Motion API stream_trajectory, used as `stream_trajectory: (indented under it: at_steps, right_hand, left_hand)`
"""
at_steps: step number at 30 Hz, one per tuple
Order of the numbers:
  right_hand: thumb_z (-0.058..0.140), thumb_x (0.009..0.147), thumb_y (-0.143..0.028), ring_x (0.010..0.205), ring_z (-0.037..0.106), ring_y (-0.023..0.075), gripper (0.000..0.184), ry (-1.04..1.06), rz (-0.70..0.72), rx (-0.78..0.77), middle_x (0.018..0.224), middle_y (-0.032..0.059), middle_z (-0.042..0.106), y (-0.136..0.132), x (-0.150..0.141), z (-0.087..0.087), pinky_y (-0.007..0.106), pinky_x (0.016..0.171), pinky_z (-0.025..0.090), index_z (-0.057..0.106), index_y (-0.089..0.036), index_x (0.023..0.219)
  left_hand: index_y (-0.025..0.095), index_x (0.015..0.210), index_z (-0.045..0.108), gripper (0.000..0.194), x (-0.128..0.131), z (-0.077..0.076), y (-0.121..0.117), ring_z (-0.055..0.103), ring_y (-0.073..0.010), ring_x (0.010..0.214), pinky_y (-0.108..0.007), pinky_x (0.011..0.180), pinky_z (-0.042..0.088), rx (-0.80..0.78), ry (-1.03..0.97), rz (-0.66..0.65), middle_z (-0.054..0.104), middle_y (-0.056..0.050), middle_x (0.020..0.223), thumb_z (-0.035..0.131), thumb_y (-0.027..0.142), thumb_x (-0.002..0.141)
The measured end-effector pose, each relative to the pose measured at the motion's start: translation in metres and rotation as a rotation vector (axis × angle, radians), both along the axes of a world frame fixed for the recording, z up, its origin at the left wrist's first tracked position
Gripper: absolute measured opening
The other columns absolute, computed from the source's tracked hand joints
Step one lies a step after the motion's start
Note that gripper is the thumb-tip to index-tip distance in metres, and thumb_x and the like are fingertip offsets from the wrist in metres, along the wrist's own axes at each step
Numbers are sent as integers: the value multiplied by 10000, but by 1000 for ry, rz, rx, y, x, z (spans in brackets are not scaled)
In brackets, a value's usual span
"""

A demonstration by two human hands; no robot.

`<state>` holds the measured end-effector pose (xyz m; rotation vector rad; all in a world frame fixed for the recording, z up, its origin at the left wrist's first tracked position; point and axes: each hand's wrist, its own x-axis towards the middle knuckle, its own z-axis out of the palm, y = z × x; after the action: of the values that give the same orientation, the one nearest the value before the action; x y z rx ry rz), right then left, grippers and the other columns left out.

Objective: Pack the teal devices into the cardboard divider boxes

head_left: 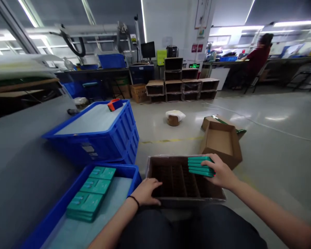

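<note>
My right hand (219,171) grips a stack of several flat green cases (200,166) by their right end, above the right part of a divided cardboard box (186,199). Dark slots with partitions show inside that box. At its left end rests my left hand (147,192), fingers apart over the near left rim, holding nothing. More green cases (89,197) lie in stacked rows on a pale sheet inside the low blue crate (134,173), to the left of my left hand.
Behind the low crate stand stacked blue crates (119,145) with an orange and blue object (115,104) on top. An open cardboard carton (221,141) lies beyond the box at right. A small stool (174,119) stands ahead. A seated person (261,52) works far right.
</note>
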<state>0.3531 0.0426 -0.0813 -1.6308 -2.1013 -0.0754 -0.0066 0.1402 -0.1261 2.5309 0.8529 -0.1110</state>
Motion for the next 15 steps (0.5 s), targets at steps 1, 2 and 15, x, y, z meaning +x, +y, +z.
stream_trajectory:
  at_steps: [1, 2, 15]
  right_hand:
    - [657, 644, -136, 1105, 480, 298, 354, -26, -22, -25, 1209, 119, 494, 0, 6, -11, 404, 876, 498, 633, -213, 988]
    - [647, 643, -127, 1109, 472, 299, 358, -52, -38, -50, 1212, 116, 490, 0, 11, -20, 402, 874, 498, 637, -216, 990]
    - [555, 629, -59, 1163, 431, 333, 441, -338, -103, -190, 1252, 139, 477, -16, 7, -72, 371, 777, 528, 648, -228, 1026]
  left_hand:
    - [248, 1244, 616, 632, -5, -15, -2, 577, -276, 1155, -504, 1144, 233, 11, 40, -27, 669, -90, 1181, 789, 402, 655]
    - [271, 1172, 660, 492, -8, -28, -5, 616, -253, 1076, -520, 1154, 185, 32, 67, -47, 713, -58, 1055, 754, 333, 693]
    - [305, 928, 720, 323, -11, -54, -15, 623, -185, 850, -490, 1135, 150, 133, -11, -37, 719, 15, 752, 559, 128, 711]
